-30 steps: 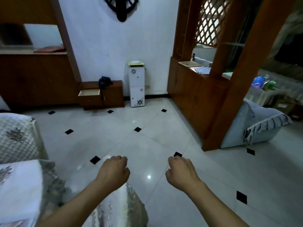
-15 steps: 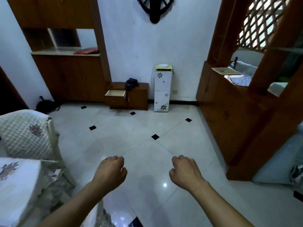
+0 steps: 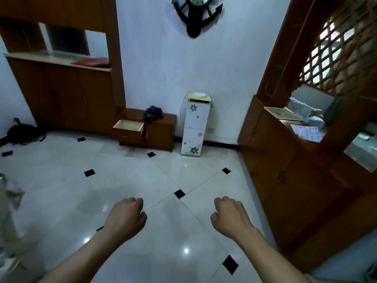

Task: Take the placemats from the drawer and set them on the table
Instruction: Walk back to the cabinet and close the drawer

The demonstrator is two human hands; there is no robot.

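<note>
A low wooden cabinet (image 3: 161,131) stands against the far white wall, and its left drawer (image 3: 129,127) is pulled open, showing a pale inside. No placemats show from here. My left hand (image 3: 126,218) and my right hand (image 3: 230,216) hang in front of me over the tiled floor, far short of the drawer. Both have their fingers curled in and hold nothing. No table is in view.
A dark cloth bundle (image 3: 153,114) lies on the cabinet. A white water dispenser (image 3: 194,125) stands to its right. A wooden partition (image 3: 295,170) with lattice runs along the right. A wall cabinet (image 3: 61,94) fills the left, and a black bag (image 3: 22,133) lies on the floor.
The view has advanced toward the far wall and swung left; the cabinet and drawer look larger. The covered chairs on the left have slipped nearly out of view. Both hands stay curled.
</note>
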